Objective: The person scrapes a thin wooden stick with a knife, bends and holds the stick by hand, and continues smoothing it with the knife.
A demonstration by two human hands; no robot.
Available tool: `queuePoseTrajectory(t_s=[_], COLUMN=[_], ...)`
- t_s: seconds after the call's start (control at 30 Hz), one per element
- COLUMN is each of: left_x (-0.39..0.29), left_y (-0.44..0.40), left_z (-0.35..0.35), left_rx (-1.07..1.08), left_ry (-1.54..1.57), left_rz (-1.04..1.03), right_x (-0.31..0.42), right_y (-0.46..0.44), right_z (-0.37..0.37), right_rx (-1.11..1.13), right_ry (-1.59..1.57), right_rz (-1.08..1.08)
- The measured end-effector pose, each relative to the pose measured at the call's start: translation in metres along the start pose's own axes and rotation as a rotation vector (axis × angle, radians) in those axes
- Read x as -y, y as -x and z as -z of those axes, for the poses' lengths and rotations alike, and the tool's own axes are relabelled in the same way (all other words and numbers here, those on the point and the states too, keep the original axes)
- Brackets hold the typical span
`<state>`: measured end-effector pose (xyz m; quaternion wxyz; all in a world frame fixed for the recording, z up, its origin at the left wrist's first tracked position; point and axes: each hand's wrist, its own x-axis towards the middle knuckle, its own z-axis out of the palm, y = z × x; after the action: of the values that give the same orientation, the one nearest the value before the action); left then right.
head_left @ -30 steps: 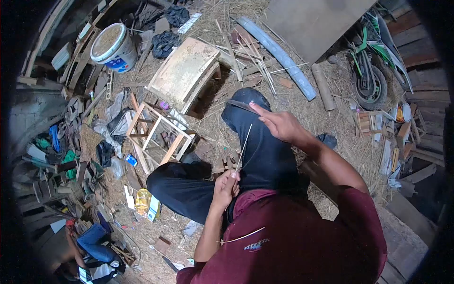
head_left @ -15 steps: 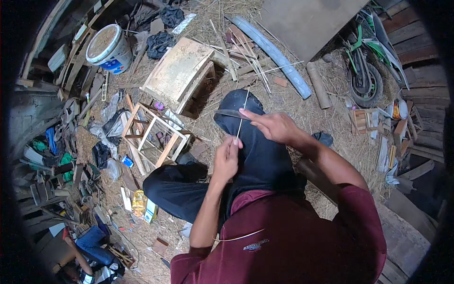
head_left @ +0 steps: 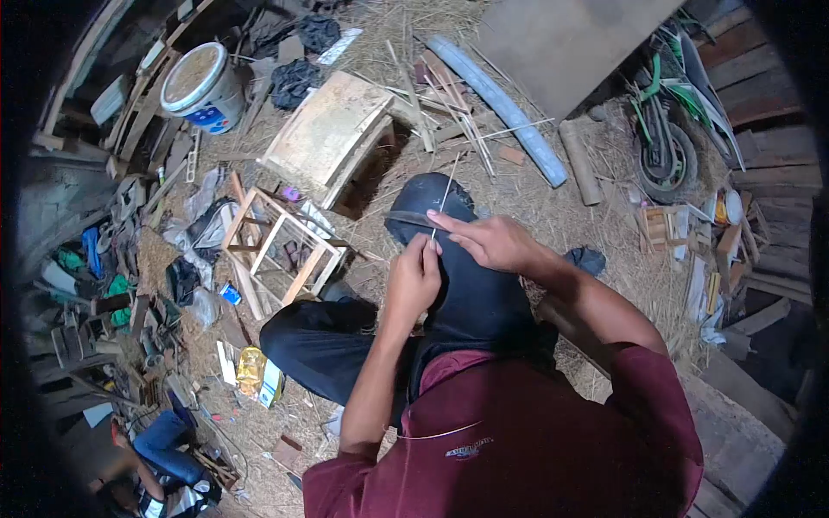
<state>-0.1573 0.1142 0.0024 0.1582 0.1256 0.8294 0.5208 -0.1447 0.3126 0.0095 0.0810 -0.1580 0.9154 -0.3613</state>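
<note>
A thin pale stick (head_left: pixel 451 180) slants above the raised knee (head_left: pixel 436 186) of dark trousers. My left hand (head_left: pixel 414 278) is closed, pinching the lower end of this stick between thumb and fingers. Across the stick lies a knife, its dark blade (head_left: pixel 404 218) pointing left. My right hand (head_left: pixel 488 242) is closed around the knife's handle, which the fingers hide, with the index finger stretched along the blade. Both hands are close together, left below the blade and right beside it.
A pale wooden bench-like block (head_left: pixel 324 129) and a small wooden frame (head_left: pixel 281 246) stand ahead on the left. Thin sticks (head_left: pixel 471 129) lie near a grey curved strip (head_left: pixel 501 108). A bucket (head_left: pixel 207 91) and motorbike (head_left: pixel 669 155) stand farther off. Another person (head_left: pixel 164 457) sits lower left.
My left hand has moved up along with the stick, closer to the blade. My right hand and the knife have shifted slightly left and down.
</note>
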Motion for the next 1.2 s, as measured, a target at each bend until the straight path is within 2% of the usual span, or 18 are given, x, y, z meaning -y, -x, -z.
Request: queuePoseTrajectory(t_s=[0.13, 0.23, 0.33, 0.43, 0.47, 0.57, 0.67, 0.77, 0.87, 1.0, 1.1, 1.2], left_x=[-0.001, 0.005, 0.015, 0.022, 0.023, 0.020, 0.014, -0.003, 0.009, 0.032, 0.038, 0.036], left_y=[0.005, 0.031, 0.073, 0.099, 0.097, 0.062, 0.011, -0.013, -0.003, 0.052, 0.097, 0.101], left_z=[-0.008, -0.013, -0.008, 0.007, 0.008, 0.007, -0.008, -0.014, -0.010, -0.004, 0.013, 0.017], left_rx=[-0.008, -0.065, -0.142, -0.089, -0.094, -0.122, -0.151, -0.115, -0.090, -0.119, -0.041, -0.075], left_ry=[-0.057, -0.041, -0.036, -0.058, -0.063, -0.082, -0.042, -0.184, -0.136, -0.145, -0.074, -0.055], left_rz=[-0.026, -0.061, -0.051, 0.171, 0.148, 0.017, -0.115, -0.085, -0.137, -0.173, 0.098, 0.202], right_x=[-0.007, -0.014, -0.021, -0.013, -0.011, -0.018, -0.013, -0.009, -0.011, -0.017, -0.023, -0.021], right_y=[0.006, 0.007, 0.002, 0.002, 0.000, 0.000, 0.000, -0.002, -0.001, 0.000, -0.002, -0.004], right_z=[0.000, -0.005, -0.009, 0.002, 0.005, -0.005, -0.005, -0.002, -0.002, -0.002, -0.006, -0.007], right_rx=[0.004, -0.093, -0.269, -0.167, -0.124, -0.153, -0.080, -0.062, -0.105, -0.151, -0.219, -0.217], right_ry=[0.090, 0.078, 0.012, 0.070, 0.089, 0.038, 0.052, 0.059, 0.072, 0.061, 0.036, 0.022], right_rz=[-0.049, -0.145, -0.057, -0.175, -0.213, -0.044, 0.062, 0.002, -0.067, -0.101, -0.102, -0.067])
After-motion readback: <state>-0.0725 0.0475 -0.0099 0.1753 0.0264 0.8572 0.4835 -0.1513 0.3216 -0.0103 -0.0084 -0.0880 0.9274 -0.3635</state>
